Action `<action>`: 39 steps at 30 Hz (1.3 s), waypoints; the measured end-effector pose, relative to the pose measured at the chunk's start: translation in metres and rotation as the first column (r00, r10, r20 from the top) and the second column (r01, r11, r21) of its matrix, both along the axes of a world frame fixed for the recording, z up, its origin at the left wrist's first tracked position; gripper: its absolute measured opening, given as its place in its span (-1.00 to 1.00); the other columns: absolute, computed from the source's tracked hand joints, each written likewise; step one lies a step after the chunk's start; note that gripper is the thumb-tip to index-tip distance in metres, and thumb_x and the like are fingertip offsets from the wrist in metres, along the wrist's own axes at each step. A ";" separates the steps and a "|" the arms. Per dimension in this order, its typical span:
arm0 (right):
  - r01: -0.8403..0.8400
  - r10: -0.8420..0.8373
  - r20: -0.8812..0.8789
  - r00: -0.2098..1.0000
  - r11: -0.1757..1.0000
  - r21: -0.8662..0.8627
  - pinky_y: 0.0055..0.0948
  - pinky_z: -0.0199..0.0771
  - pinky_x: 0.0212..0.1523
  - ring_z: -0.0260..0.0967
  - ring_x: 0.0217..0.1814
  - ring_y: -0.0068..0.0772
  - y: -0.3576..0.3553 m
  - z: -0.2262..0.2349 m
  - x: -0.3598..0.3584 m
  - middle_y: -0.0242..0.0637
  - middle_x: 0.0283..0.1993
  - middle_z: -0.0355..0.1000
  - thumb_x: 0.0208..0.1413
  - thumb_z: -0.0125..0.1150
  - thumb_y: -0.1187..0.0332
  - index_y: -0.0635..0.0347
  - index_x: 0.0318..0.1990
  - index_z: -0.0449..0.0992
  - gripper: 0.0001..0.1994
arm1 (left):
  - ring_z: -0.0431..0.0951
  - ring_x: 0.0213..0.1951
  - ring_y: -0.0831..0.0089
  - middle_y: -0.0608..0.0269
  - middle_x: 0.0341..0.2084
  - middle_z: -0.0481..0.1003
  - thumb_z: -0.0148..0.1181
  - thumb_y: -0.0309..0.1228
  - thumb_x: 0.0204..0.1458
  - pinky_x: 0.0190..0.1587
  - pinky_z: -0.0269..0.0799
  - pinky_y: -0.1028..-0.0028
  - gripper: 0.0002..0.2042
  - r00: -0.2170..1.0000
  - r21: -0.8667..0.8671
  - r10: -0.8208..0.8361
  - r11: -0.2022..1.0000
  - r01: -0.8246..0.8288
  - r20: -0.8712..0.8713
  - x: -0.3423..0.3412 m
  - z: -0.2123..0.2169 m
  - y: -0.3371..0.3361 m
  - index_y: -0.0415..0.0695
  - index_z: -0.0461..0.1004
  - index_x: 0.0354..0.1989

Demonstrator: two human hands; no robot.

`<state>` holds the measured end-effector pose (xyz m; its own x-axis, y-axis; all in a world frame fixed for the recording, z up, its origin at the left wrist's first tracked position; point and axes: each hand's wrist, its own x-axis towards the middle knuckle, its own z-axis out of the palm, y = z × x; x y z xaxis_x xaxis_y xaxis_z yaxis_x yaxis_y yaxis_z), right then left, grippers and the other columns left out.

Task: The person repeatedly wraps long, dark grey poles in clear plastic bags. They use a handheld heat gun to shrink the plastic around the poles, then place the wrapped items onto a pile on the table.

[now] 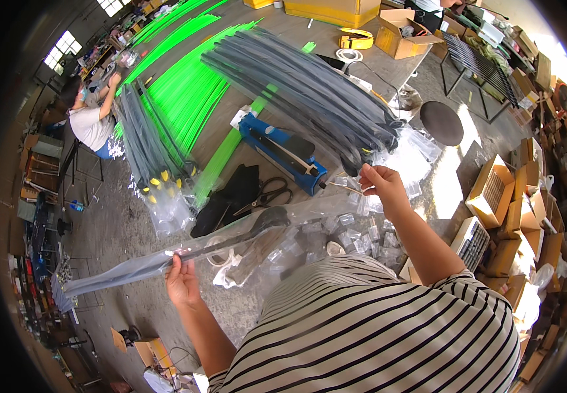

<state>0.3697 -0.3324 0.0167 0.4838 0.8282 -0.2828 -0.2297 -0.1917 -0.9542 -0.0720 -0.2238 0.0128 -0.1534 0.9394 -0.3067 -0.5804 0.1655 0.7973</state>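
A long clear plastic sleeve (123, 270) with a slim dark rod inside stretches slantwise in front of me. My left hand (182, 281) grips it from below, thumb against the film. Toward its right part, a broader black piece (270, 220) shows through the plastic. My right hand (384, 188) is pinched at what looks like the sleeve's clear right end; the film there is hard to make out. Just left of that hand lies a blue heat sealer (282, 152) with a black arm. Black-handled scissors (271, 194) and a black cloth (237, 191) rest beside it.
Bundles of bagged dark rods (296, 88) and bright green strips (188, 92) cover the table. Small clear packets (362, 243) lie near my body. A person (90, 118) works at the left. Cardboard boxes (493, 190) and a round black stool (441, 123) stand right.
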 end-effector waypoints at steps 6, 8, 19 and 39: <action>-0.153 0.157 0.098 0.983 0.987 -0.051 -0.58 0.34 -0.42 0.34 -0.48 -0.54 -0.008 0.003 -0.024 -0.32 -0.55 0.42 -0.07 0.18 0.14 0.29 -0.55 0.47 -0.67 | 0.44 -0.17 0.35 0.12 -0.26 0.44 0.02 -0.53 -0.01 -0.03 0.37 0.41 -0.84 1.000 -0.008 0.026 1.000 -0.026 0.008 -0.008 -0.002 -0.001 -0.31 0.36 -0.25; -0.191 0.185 0.161 0.969 0.981 0.020 -0.61 0.32 -0.41 0.33 -0.49 -0.56 -0.004 0.001 -0.030 -0.34 -0.53 0.42 -0.08 0.21 0.22 0.29 -0.53 0.47 -0.73 | 0.44 -0.17 0.35 0.12 -0.27 0.44 0.02 -0.53 -0.01 -0.03 0.37 0.41 -0.85 1.000 -0.007 0.023 1.000 -0.023 -0.012 -0.005 0.001 -0.005 -0.30 0.36 -0.26; -0.027 0.011 0.050 0.999 0.941 0.339 -0.74 0.20 -0.66 0.27 -0.61 -0.69 0.013 0.006 -0.039 -0.20 -0.37 0.46 0.05 0.01 0.43 0.17 -0.31 0.29 -0.92 | 0.46 -0.20 0.40 0.19 -0.30 0.46 0.07 -0.48 -0.03 -0.12 0.39 0.44 -0.84 0.998 -0.041 0.026 0.999 -0.023 0.059 -0.008 -0.002 -0.017 -0.23 0.38 -0.26; -0.154 0.118 0.161 0.980 0.961 0.228 -0.67 0.30 -0.28 0.35 -0.36 -0.65 0.060 -0.030 -0.011 -0.32 -0.42 0.47 -0.05 0.13 0.47 0.31 -0.22 0.47 -0.80 | 0.48 -0.27 0.49 0.27 -0.37 0.49 0.12 -0.46 -0.06 -0.24 0.40 0.54 -0.87 0.992 -0.179 0.121 0.977 -0.114 0.027 0.014 -0.036 -0.022 -0.18 0.43 -0.32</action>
<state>0.3588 -0.2727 -0.0134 0.3829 0.9238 -0.0050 -0.0740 0.0252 -0.9969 -0.0584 -0.2459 -0.0237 -0.2451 0.8459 -0.4737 -0.6328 0.2306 0.7392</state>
